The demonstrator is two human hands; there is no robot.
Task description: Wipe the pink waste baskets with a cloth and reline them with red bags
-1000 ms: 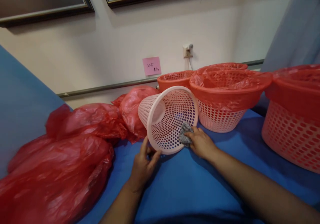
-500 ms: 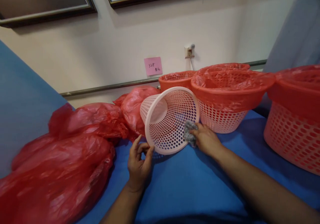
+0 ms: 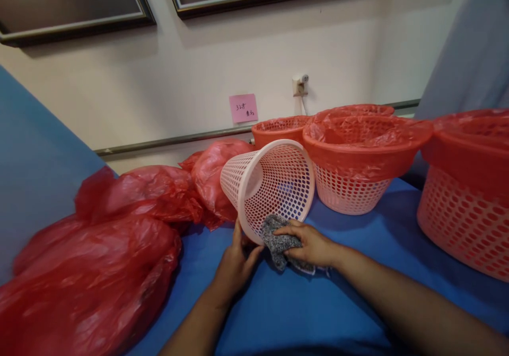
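A pale pink perforated plastic basket (image 3: pixel 243 207) lies tipped on its side, its mouth facing me. At the lower left of its rim, my left hand (image 3: pixel 234 263) grips the edge, thumb in front and fingers partly hidden behind. My right hand (image 3: pixel 310 244) is closed on a grey speckled cloth (image 3: pixel 280 242), which presses against the bottom of the rim. Part of the cloth hangs below the hand over the blue table cover (image 3: pixel 278 313).
Red plastic bags (image 3: pixel 99 271) are heaped on the left. To the right stand a lined pink basket (image 3: pixel 350 191) and another lined basket (image 3: pixel 469 218). Behind are a wall socket (image 3: pixel 300 86), a pink note (image 3: pixel 243 108) and a rail (image 3: pixel 167 141).
My right hand has brought the cloth from the right side of the rim down to its bottom. My left hand has moved right and now grips the rim; the basket has turned slightly.
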